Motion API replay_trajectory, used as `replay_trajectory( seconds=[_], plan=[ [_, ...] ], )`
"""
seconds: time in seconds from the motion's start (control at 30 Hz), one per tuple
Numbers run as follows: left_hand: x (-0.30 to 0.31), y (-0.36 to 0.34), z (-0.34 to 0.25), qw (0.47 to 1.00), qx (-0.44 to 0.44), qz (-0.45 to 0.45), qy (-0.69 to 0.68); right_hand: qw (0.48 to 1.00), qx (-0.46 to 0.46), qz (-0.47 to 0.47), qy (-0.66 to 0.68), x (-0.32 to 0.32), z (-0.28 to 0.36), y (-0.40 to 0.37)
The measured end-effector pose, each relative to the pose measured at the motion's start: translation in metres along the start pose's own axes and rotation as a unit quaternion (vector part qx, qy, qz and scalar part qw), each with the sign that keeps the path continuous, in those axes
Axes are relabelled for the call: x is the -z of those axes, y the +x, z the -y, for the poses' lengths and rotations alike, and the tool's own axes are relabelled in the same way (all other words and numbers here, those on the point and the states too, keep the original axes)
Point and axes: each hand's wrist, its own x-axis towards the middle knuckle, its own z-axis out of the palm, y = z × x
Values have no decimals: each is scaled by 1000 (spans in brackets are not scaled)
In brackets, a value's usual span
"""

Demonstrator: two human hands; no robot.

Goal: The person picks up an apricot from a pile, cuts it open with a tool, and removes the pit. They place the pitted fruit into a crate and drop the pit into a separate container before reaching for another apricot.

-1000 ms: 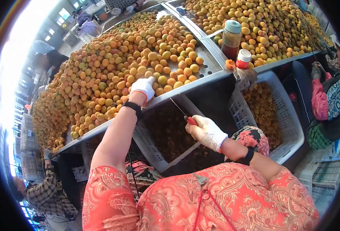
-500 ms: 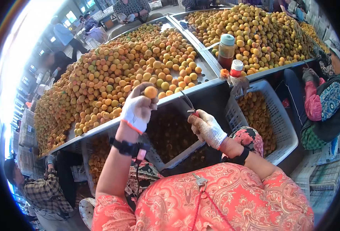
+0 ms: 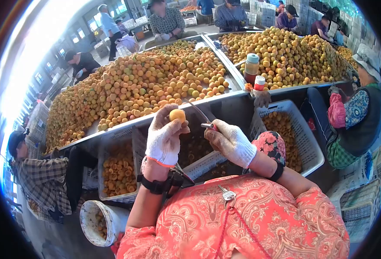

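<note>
My left hand (image 3: 164, 136), in a stained white glove, grips an orange apricot (image 3: 177, 115) between thumb and fingers. My right hand (image 3: 230, 142), gloved the same way, is closed around the red handle of a small knife (image 3: 206, 121). Its thin curved blade points up and left, close to the apricot but apart from it as far as I can see. Both hands hover in front of the metal sorting table's edge (image 3: 218, 98). Beyond them lies a large heap of whole apricots (image 3: 134, 82).
Below stand a crate of apricot halves (image 3: 119, 172), a blue-grey crate (image 3: 311, 151) and a white bucket (image 3: 108, 222). A bottle (image 3: 251, 69) and a red jar (image 3: 259, 83) stand on the table's divider. Co-workers sit left (image 3: 43, 172), right (image 3: 358, 116) and across the table.
My view has tilted up, showing more of the people opposite. My left hand has brought the apricot nearer the knife, and the knife's blade now shows more plainly.
</note>
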Motion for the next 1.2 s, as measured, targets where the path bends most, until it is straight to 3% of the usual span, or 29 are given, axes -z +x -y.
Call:
replay_trajectory(
  seconds=[0.13, 0.3, 0.37, 0.53, 0.7, 0.9, 1.13, 1.2],
  plan=[
    [-13, -13, 1, 999, -17, 9, -28, 999, 30, 3, -22, 1, 2, -14],
    [-30, -2, 21, 999, 9, 41, -23, 999, -27, 16, -7, 22, 7, -23],
    [-39, 7, 33, 999, 23, 46, -10, 996, -66, 12, 52, 33, 2, -24],
    [-73, 19, 49, 999, 30, 28, 10, 984, -57, 26, 170, 58, -16, -22],
    [-97, 9, 49, 1000, 13, 3, 0, 991, -52, 12, 120, 76, 15, -46],
    [-124, -17, 37, 993, -29, 73, 90, 998, -16, -26, 58, 78, 23, -90],
    [-142, -25, 24, 989, -37, 92, 109, 992, 81, -70, -62, 71, 33, -104],
    [-138, -28, 22, 987, -29, 117, 105, 994, 64, -62, -65, 68, 39, -104]
  ],
)
